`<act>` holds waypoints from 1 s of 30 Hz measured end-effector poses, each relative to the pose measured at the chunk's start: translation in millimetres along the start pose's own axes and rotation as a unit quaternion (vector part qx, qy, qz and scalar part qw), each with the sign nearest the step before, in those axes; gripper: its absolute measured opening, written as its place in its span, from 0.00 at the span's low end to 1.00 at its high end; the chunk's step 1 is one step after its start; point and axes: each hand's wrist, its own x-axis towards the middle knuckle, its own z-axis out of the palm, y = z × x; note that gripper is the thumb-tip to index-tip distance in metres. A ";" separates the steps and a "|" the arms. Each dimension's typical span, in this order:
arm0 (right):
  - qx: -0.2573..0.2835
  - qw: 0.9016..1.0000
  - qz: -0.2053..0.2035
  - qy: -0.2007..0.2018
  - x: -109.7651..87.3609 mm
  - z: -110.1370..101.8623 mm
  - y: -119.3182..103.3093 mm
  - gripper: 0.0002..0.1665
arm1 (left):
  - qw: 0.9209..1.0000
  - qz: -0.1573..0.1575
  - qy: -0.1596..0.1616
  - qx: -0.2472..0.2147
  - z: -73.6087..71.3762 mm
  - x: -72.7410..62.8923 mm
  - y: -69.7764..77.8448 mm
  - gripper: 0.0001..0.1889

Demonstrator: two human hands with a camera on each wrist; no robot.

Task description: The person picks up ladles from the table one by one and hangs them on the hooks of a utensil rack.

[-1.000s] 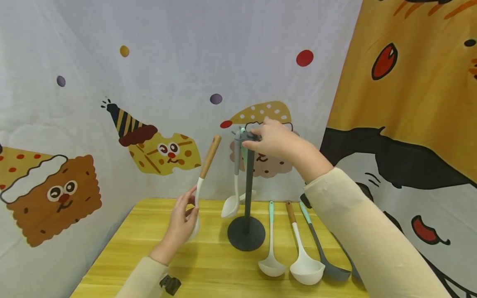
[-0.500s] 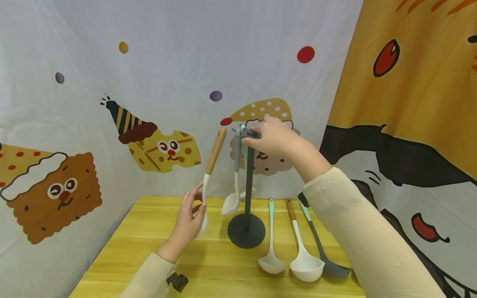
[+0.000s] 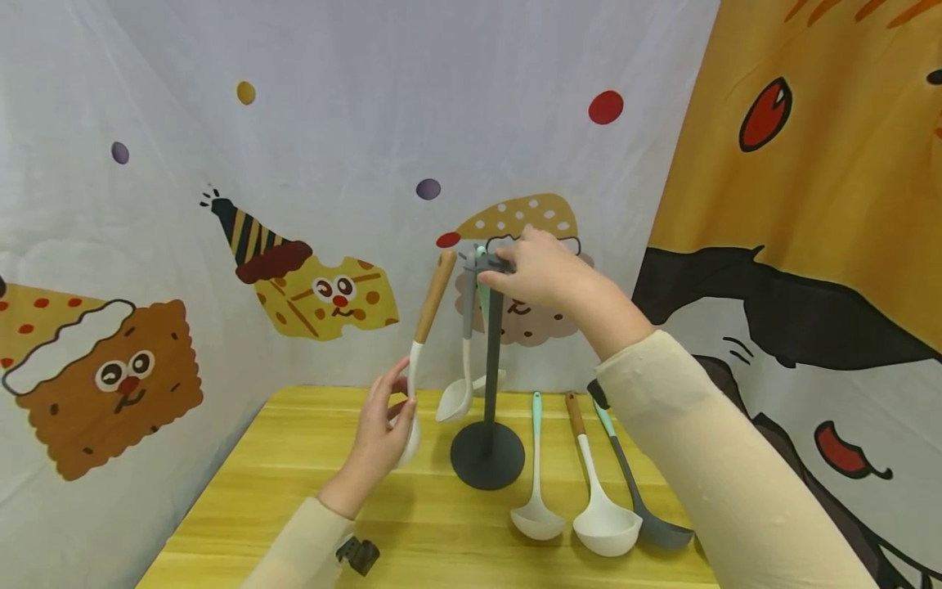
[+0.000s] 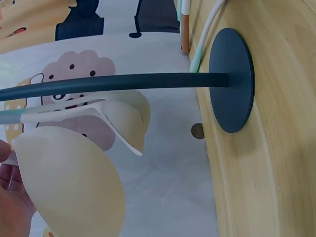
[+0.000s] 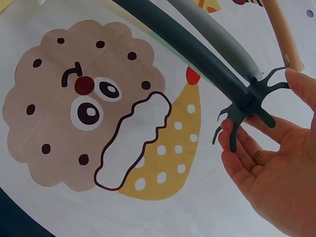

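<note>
My left hand (image 3: 379, 429) grips a white ladle (image 3: 416, 364) by its neck, bowl down, wooden handle pointing up and leaning right. In the left wrist view the ladle's bowl (image 4: 71, 182) fills the lower left, below a hanging white utensil's bowl (image 4: 123, 121). The handle's tip (image 5: 292, 61) is near the hooks in the right wrist view. My right hand (image 3: 545, 274) holds the hooked top of the dark utensil stand (image 3: 491, 372), its fingers around the hooks (image 5: 247, 101). A white utensil with a grey handle (image 3: 468, 307) and one with a mint handle (image 3: 483, 298) hang there.
Right of the stand's round base (image 3: 487, 458), three ladles lie on the wooden table: a white one with a mint handle (image 3: 536, 458), a white one with a brown handle (image 3: 599, 511), and a dark grey one (image 3: 655, 523). A printed cloth (image 3: 353, 123) hangs behind.
The left hand has moved right and slightly up with the ladle, bringing its wooden handle closer to the stand's hooks. The right hand has stayed on the stand's top.
</note>
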 end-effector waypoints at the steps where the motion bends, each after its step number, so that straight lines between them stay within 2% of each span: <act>1: 0.001 1.000 0.000 0.000 0.1 -0.1 0.2 0.41 | 1.000 -0.001 0.001 -0.002 0.4 0.1 0.5 0.31; 9: 0.011 1.000 0.000 0.004 0.1 0.1 0.9 0.41 | 1.000 0.000 0.003 -0.009 3.1 1.1 2.2 0.31; 18: 0.017 1.000 0.007 0.011 -0.1 0.9 1.2 0.41 | 1.000 0.015 0.012 -0.014 7.9 2.1 3.5 0.31; 30: 0.006 1.000 0.005 0.019 -1.7 4.2 -4.8 0.41 | 1.000 0.010 0.000 -0.015 10.7 1.2 5.7 0.31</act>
